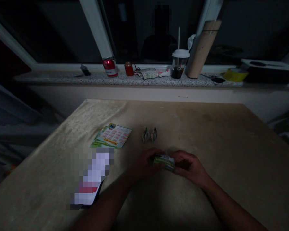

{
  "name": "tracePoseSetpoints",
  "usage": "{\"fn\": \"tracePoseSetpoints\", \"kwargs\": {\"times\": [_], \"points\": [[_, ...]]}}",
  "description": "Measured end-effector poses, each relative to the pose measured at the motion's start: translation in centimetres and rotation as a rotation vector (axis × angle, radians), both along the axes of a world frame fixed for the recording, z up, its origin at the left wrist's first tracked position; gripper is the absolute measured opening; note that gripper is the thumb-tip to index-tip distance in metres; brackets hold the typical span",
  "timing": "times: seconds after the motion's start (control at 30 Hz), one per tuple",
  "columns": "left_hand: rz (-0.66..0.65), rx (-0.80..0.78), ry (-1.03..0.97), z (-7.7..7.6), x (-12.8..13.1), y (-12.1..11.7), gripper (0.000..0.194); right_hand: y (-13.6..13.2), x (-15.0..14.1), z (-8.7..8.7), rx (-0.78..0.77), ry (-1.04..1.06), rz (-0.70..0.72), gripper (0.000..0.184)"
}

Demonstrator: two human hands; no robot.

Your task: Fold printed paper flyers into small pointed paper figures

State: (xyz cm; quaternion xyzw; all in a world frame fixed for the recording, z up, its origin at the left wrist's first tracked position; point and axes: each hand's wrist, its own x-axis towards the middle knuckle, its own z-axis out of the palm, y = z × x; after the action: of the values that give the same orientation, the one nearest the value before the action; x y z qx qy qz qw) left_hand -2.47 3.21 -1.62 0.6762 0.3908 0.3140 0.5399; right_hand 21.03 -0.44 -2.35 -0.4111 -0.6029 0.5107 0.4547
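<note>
Folded paper (165, 164) was held between the fingers (182, 154) of the left hand (144, 164) and right hand (194, 166); two folded shapes (154, 136) stood just beyond these, printed sheets (115, 136) farther left.

No txt legible: print on held green card (168, 163), top leaflet (117, 135), red can (110, 67) & lidded cup (179, 64) too dim/blurry.

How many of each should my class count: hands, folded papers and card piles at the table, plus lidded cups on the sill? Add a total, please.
Hands: 2 (left hand, right hand)
Folded papers: 3 (held paper, left shape, right shape)
Card pile: 1
Lidded cup: 1
Total: 7
</note>
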Motion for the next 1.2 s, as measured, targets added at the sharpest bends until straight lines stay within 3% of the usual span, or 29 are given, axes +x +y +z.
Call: {"fn": "tracePoseSetpoints", "kwargs": {"times": [0.17,0.27,0.43,0.57,0.8,0.97,1.1,1.2], "points": [[0.005,-0.032,-0.037,-0.3,0.3,-0.2,0.042,-0.1,0.1,0.6,0.192,-0.164,0.035,0.028],[0.041,-0.051,-0.041,-0.5,0.4,-0.4,0.052,-0.2,-0.2,0.7,0.266,-0.221,0.055,0.020],[0.060,-0.049,-0.062,-0.6,0.4,-0.7,0.070,-0.4,-0.6,0.4,0.223,-0.233,0.047,0.026],[0.039,-0.034,-0.070,-0.5,0.3,-1.0,0.078,-0.4,-0.5,0.5,0.181,-0.239,0.023,0.019],[0.037,0.055,-0.092,-0.2,0.5,-1.6,0.087,-0.4,-0.6,0.0,0.162,-0.297,-0.158,0.017],[0.018,0.250,0.032,0.1,0.3,-1.8,0.075,-0.5,-0.7,0.0,0.217,-0.336,-0.301,0.022],[-0.080,0.374,0.180,0.2,0.1,-2.0,0.049,-0.8,-0.9,0.2,0.260,-0.351,-0.353,0.019],[-0.062,0.443,0.100,0.1,0.5,-1.9,0.031,-0.9,-1.0,0.3,0.274,-0.343,-0.366,0.018]]}}
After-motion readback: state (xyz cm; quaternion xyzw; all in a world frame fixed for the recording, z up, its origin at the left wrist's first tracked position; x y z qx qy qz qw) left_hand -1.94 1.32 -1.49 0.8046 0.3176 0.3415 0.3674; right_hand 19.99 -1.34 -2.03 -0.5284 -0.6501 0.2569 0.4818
